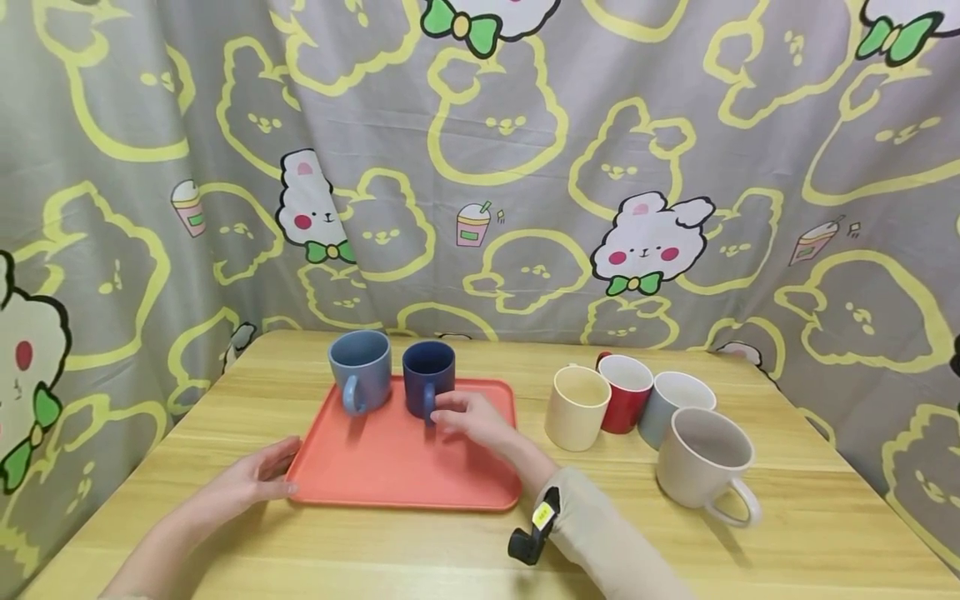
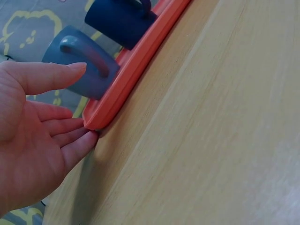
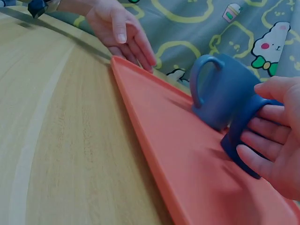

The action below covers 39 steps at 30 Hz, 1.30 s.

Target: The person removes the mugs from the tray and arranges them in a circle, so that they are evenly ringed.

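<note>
A coral-red tray (image 1: pixel 405 475) lies on the table, with a grey-blue mug (image 1: pixel 367 362) at its far left corner and a navy mug (image 1: pixel 420 379) to the right of that one. Both mug handles face the near side. Beside the navy mug's handle is my right hand (image 1: pixel 474 419); in the right wrist view its fingers (image 3: pixel 262 145) look loosely extended against the handle, thumb apart. At the tray's left edge, my left hand (image 1: pixel 251 479) is spread, its fingertips touching the rim in the left wrist view and its thumb held away.
Right of the tray stand a cream mug (image 1: pixel 577 408), a red mug (image 1: pixel 627 396), a pale grey-blue mug (image 1: pixel 663 417) and a beige mug (image 1: pixel 693 467), grouped closely. A patterned curtain (image 1: pixel 525 208) hangs behind the wooden table (image 1: pixel 360 550).
</note>
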{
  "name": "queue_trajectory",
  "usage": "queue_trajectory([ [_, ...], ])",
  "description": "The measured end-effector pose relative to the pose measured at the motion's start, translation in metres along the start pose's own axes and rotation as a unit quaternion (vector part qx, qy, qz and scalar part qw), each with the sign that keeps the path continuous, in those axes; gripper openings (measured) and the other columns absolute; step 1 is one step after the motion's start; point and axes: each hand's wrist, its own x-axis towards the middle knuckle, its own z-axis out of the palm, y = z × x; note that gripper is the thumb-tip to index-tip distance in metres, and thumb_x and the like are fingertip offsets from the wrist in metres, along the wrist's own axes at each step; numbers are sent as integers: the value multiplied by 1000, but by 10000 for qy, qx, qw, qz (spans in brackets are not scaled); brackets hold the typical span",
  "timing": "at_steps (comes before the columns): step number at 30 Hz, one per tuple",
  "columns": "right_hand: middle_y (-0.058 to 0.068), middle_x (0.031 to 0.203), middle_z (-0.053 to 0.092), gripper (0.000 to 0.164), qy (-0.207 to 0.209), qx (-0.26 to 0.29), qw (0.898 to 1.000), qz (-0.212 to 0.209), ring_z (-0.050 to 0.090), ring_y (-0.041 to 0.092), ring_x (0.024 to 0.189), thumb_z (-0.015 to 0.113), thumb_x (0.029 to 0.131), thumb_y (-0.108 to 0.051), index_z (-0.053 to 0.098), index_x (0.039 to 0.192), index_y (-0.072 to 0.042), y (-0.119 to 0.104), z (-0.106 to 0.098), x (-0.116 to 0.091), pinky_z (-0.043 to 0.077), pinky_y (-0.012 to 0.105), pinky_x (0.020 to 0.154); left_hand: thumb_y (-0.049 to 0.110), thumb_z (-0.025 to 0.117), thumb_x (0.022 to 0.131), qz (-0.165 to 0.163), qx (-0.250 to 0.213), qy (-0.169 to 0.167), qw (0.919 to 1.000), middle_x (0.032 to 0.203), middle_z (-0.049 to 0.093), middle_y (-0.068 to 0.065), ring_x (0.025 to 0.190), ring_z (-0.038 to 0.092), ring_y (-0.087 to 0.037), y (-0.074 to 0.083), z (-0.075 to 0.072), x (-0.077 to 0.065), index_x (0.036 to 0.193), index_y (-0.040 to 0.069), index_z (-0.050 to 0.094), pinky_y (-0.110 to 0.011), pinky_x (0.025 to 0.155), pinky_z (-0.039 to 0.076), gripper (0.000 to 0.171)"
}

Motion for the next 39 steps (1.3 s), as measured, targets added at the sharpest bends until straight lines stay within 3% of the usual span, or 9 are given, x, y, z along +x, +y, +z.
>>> queue_trajectory([
  [5,21,108,64,33,-184,436,9989,54,61,38,99,60,89,-9,57,116,10,3,6,8,50,39,82,16,61,88,1,-25,0,10000,142,15,-39,128,23,-51,1,1,0,137,-22,12,-16,89,37,78],
  [10,22,104,65,26,-44,843,9963,148,59,37,104,58,90,-5,58,109,13,5,12,14,50,38,82,16,60,88,5,-35,-1,10000,142,15,-39,128,23,-51,2,1,-1,137,-22,12,-18,90,38,78],
  [13,23,99,66,22,126,856,9962,100,61,37,98,58,90,-2,58,104,15,6,15,13,51,38,79,17,61,88,-20,-49,-15,10000,142,14,-39,128,22,-52,2,1,0,137,-21,12,-23,93,39,79],
  [19,21,88,68,20,394,837,9957,9,65,23,80,59,89,-3,61,98,15,2,17,5,53,35,74,18,61,88,-101,-62,7,9999,142,13,-39,129,21,-52,0,0,2,137,-21,11,-19,91,38,81],
  [27,15,83,69,20,234,917,9955,-85,64,14,76,60,88,-2,62,98,15,-6,9,-16,53,37,75,18,61,87,-105,-115,54,9999,143,15,-38,129,21,-51,1,0,1,137,-21,12,-17,90,37,80],
  [33,18,84,69,20,125,530,9966,-620,65,15,80,61,87,-2,63,96,16,-19,-2,-38,53,36,74,13,58,89,140,-160,8,9998,141,14,-41,127,22,-53,0,2,0,135,-23,11,-13,88,36,75],
  [39,26,87,67,21,135,314,9949,-944,66,16,79,61,87,-4,62,94,16,-30,-15,-64,53,35,74,12,58,89,113,-193,-17,9997,141,14,-40,127,22,-53,0,1,1,135,-23,11,-13,87,36,74],
])
